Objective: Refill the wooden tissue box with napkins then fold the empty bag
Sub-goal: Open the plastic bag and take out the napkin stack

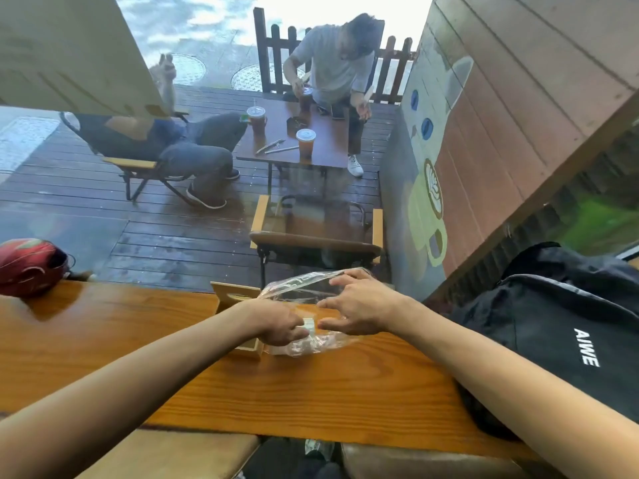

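A clear plastic bag (304,288) lies crumpled on the wooden counter (242,382), right of a light wooden tissue box (235,293) that my left forearm mostly hides. My left hand (280,328) pinches the bag's near edge, where a small white strip shows. My right hand (359,305) grips the bag's right side, fingers spread over its top edge and thumb near the left hand. No napkins are visible.
A black backpack (560,340) rests on the counter's right end. A red helmet (31,266) sits at the far left. Beyond a window, two people sit at an outdoor table (294,140) with drinks; an empty chair (318,236) stands just outside.
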